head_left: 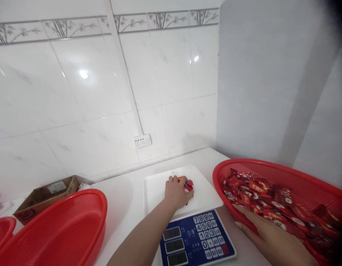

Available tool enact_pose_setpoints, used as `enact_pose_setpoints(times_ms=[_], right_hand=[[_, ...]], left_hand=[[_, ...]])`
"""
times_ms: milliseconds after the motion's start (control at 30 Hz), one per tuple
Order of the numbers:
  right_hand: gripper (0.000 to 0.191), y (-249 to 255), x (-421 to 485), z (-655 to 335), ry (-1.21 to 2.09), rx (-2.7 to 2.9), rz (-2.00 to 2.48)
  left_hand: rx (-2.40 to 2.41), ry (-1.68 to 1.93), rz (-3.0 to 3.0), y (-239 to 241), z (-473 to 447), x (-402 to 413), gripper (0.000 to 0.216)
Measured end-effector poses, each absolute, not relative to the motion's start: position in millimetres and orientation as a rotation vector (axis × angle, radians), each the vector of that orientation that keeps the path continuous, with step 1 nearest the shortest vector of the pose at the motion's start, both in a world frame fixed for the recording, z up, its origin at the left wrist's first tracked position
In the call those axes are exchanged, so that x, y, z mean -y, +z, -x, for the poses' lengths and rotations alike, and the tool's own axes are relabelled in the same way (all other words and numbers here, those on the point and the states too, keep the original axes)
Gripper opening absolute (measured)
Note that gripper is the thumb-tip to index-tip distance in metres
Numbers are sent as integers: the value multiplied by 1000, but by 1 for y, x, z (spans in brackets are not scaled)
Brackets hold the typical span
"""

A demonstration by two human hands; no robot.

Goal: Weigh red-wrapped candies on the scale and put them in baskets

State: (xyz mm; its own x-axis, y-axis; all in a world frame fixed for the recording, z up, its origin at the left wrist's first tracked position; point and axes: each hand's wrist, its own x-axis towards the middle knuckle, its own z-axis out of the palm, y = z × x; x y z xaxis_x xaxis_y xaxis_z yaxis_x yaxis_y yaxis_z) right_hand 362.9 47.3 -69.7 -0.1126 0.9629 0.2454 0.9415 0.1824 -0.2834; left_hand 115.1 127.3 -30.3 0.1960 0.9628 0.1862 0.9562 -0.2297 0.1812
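Observation:
My left hand (175,193) is on the white pan (157,199) of a weighing scale, its fingers curled round several small red-wrapped packets (188,184). Part of these packets is hidden under the palm and fingers. In front of the pan is the scale's blue keypad panel (197,236), with three dark displays. At the right, my right hand (259,229) grips the near rim of a red plastic basket (270,164), thumb outside and fingers over the edge. Many red-wrapped packets (259,188) lie heaped in that basket.
Another red basket (103,207) stands at the left, beside an open cardboard box (46,197). A second red rim (10,223) shows at the far left edge. Behind the white table (118,188) rises a tiled wall with a socket (142,141); a grey wall is at the right.

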Motion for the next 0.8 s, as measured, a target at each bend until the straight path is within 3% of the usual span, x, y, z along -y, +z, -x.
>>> enact_pose_setpoints(times_ms=[433, 800], right_hand=[[49, -69, -47, -363, 168, 2064, 1880], [49, -76, -49, -367, 146, 2080, 1876]], left_hand=[[-1939, 460, -2400, -22, -99, -136, 36], [-1998, 883, -1942, 1, -61, -137, 31]])
